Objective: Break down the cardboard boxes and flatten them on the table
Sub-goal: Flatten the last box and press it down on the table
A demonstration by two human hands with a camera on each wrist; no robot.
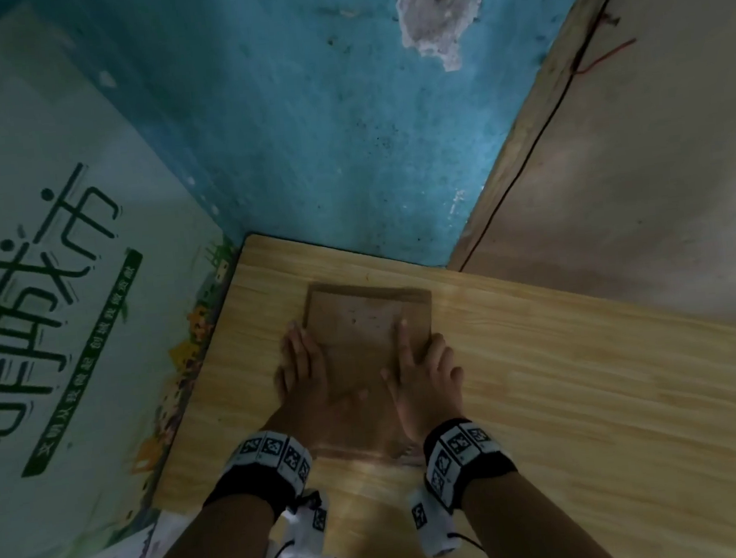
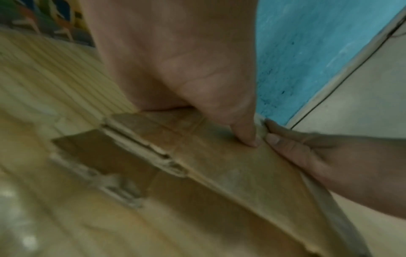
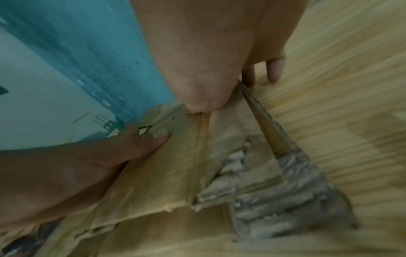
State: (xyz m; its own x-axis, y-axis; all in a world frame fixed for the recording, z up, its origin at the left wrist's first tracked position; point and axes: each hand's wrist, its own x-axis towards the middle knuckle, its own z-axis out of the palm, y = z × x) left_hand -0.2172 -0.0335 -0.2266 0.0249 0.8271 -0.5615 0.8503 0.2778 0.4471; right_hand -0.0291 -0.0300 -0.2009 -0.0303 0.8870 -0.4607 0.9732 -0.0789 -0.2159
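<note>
A flattened brown cardboard box [image 1: 364, 324] lies on the light wooden table [image 1: 593, 392] near its far left corner. My left hand [image 1: 308, 374] lies flat along the box's left edge, fingers straight, thumb pressing on the top face [image 2: 248, 135]. My right hand [image 1: 424, 372] presses on the box's right side, index finger stretched over the top and the other fingers over the right edge. In the right wrist view the cardboard [image 3: 167, 173] shows a centre crease and a torn near edge with grey tape remnants [image 3: 285, 200].
A blue wall [image 1: 320, 126] stands right behind the table. A white and green poster [image 1: 41, 265] leans at the left edge. A wooden board [image 1: 658, 138] with a thin wire [image 1: 537, 136] rises at the right. Bare tabletop stretches to the right of the box.
</note>
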